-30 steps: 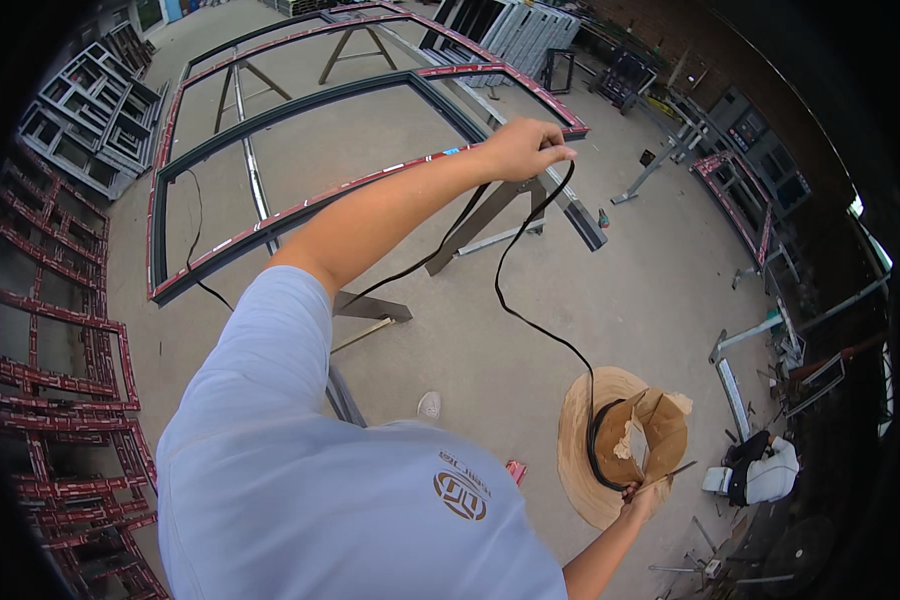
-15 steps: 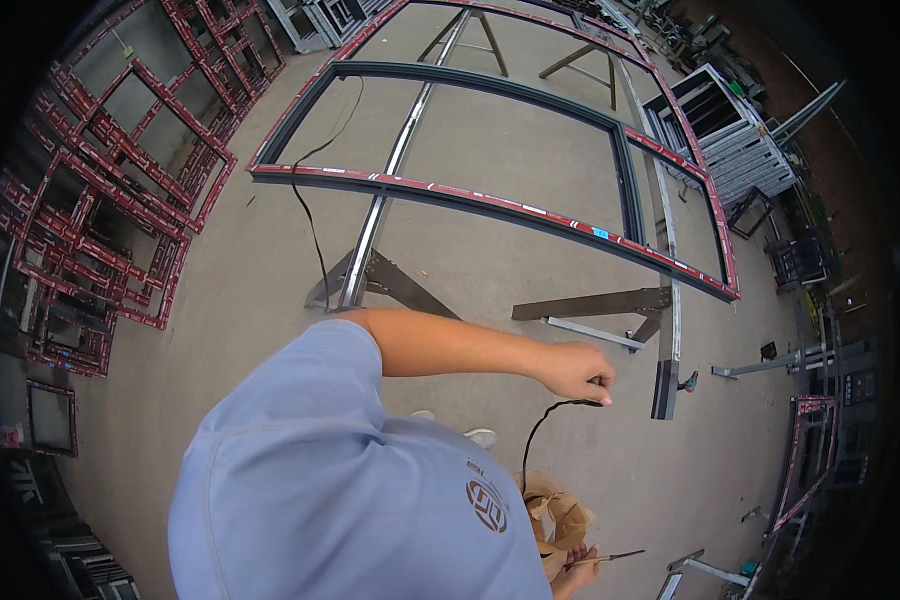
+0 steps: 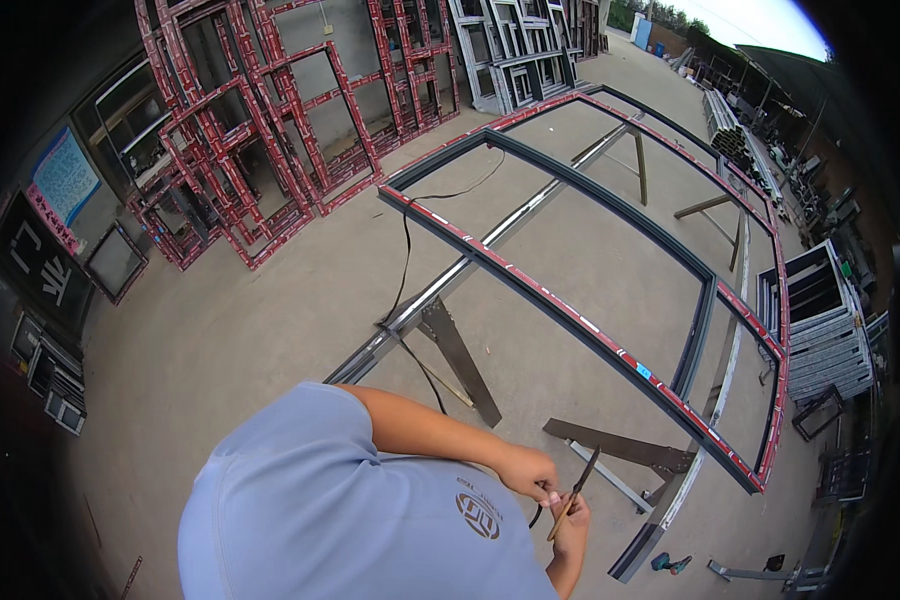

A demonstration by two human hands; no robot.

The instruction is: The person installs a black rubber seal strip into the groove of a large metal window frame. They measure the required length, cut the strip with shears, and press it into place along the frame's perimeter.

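My left hand point(image 3: 528, 472) is closed, its fingers pinching a black rubber strip point(image 3: 538, 516) whose short visible length hangs below them. Close against it, my right hand point(image 3: 573, 522) grips a slim tool point(image 3: 583, 475) with a dark pointed blade and a tan handle, the blade angled up and away. Fingers partly cover the meeting point, so whether the blade touches the strip cannot be told. Beyond my hands lies a large dark grey window frame point(image 3: 570, 318) with red protective film. Another stretch of black strip point(image 3: 406, 250) dangles from its near left corner.
Metal rails point(image 3: 450, 278) on brown trestle legs point(image 3: 460, 360) support the frame. A green power tool point(image 3: 670, 564) lies on the floor by the near rail end. Red-filmed frames point(image 3: 310, 130) lean along the left wall; grey profiles point(image 3: 820, 330) are stacked at right.
My hands have come together: the left moved in with the strip, the right rose with the tool. My view has turned, and the brown paper wrapping is out of sight.
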